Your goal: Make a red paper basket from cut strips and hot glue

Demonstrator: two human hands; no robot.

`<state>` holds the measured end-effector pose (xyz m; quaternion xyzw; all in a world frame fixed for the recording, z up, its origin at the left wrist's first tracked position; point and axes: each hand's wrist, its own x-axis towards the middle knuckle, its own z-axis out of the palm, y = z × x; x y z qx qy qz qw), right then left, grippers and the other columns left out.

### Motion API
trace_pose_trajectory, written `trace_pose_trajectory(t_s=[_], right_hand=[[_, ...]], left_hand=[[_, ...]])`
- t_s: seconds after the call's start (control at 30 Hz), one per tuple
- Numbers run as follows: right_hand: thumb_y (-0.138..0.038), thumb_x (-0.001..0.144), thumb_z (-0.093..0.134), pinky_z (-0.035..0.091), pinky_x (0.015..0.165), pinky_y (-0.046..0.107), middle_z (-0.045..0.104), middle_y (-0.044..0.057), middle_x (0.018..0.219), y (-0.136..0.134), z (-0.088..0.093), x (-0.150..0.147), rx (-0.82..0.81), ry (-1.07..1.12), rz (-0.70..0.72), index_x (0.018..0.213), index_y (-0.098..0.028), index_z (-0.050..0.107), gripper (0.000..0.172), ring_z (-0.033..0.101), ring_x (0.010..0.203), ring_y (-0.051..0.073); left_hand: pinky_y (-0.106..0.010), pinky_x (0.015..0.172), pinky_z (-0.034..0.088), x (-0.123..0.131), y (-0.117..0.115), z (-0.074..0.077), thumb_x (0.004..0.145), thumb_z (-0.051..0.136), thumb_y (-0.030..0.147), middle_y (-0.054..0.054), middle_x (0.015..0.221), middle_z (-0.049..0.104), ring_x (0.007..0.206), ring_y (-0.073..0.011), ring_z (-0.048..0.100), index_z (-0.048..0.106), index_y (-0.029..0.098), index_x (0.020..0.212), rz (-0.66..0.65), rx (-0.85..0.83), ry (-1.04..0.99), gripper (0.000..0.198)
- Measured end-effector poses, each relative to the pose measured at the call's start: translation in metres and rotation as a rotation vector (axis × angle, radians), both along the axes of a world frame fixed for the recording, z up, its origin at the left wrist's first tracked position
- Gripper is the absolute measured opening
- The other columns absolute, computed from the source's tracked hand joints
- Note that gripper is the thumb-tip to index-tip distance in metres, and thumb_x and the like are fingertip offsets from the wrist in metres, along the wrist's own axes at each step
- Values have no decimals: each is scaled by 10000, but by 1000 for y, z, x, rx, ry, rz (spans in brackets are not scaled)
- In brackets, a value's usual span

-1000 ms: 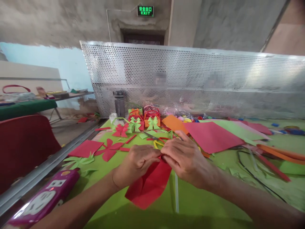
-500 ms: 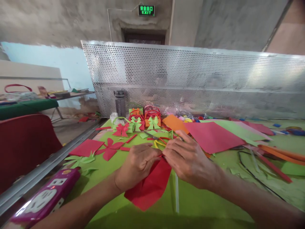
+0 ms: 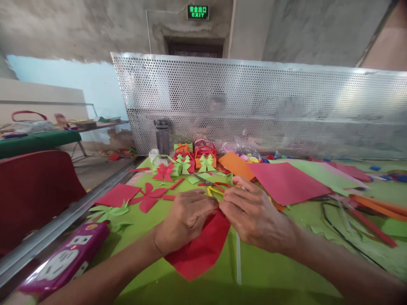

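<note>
Between both hands is a folded piece of red paper (image 3: 203, 250), its wide end hanging toward me over the green tabletop. My left hand (image 3: 189, 214) pinches its upper edge from the left, fingers curled closed. On the other side, my right hand (image 3: 254, 209) grips the same upper edge, its fingertips close to the left thumb. The exact fold under the fingers is hidden. Just beyond the hands lie scissors (image 3: 208, 182) with red handles and a yellow-handled tool (image 3: 214, 191). A thin white stick (image 3: 238, 258) lies on the table below the right hand.
Small paper baskets with bows (image 3: 206, 162) stand at the back beside a dark bottle (image 3: 162, 137). Red paper petals (image 3: 148, 197) and a purple power strip (image 3: 65, 258) are left. Pink sheets (image 3: 288, 183) and a glue gun cable (image 3: 340, 228) lie right. A perforated metal screen (image 3: 248, 84) rises behind.
Both hands stay pinched on the red paper, with the fingers shifting only slightly along its upper edge. The whole view has moved a little, so the surroundings sit slightly further right.
</note>
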<state>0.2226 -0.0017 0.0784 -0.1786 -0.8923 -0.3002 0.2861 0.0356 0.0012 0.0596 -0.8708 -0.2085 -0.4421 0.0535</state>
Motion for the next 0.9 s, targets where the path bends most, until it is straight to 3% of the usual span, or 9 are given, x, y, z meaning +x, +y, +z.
trace_pose_trajectory(t_s=[0.17, 0.3, 0.4, 0.47, 0.73, 0.9], right_hand=[[-32, 800, 367, 372, 924, 469, 565, 41, 666, -1, 2, 1, -40, -37, -9, 705, -143, 580, 258, 497, 651, 154], [-61, 867, 355, 415, 862, 408, 564, 38, 683, -5, 4, 1, -234, 40, -20, 756, -125, 582, 261, 508, 660, 146], [-202, 925, 404, 436, 823, 375, 591, 47, 717, -6, 5, 1, -340, 129, 48, 824, -117, 592, 230, 554, 724, 160], [-250, 928, 431, 439, 817, 371, 616, 60, 747, -6, 5, 1, -334, 153, 87, 838, -123, 593, 225, 576, 769, 172], [-132, 883, 495, 445, 807, 369, 662, 67, 809, -3, 3, 2, -273, 184, 87, 845, -133, 602, 114, 607, 802, 173], [-30, 845, 472, 433, 795, 378, 657, 57, 788, -1, -2, 1, -238, 215, 102, 828, -130, 603, 165, 595, 759, 160]], left_hand=[[-275, 755, 519, 0, 0, 1, 873, 421, 85, -5, 643, 655, 660, -124, 649, 590, 173, 808, -1, 6, 0, 201], [-275, 761, 521, -1, 2, 1, 849, 478, 80, 0, 672, 665, 662, -121, 653, 579, 176, 823, 27, 78, -32, 142], [-289, 783, 522, -2, 1, 1, 844, 504, 95, -4, 709, 688, 654, -117, 657, 576, 174, 840, 48, 150, -42, 107], [-305, 792, 524, -2, 0, 2, 847, 493, 91, -12, 730, 701, 657, -119, 663, 575, 173, 845, 54, 185, -36, 116], [-331, 807, 532, -5, 5, -1, 835, 506, 72, -52, 865, 720, 779, -145, 679, 571, 162, 911, 30, 250, -43, 135], [-321, 762, 533, -5, 6, 0, 825, 507, 45, -69, 861, 717, 782, -157, 676, 583, 144, 918, -19, 249, -42, 157]])
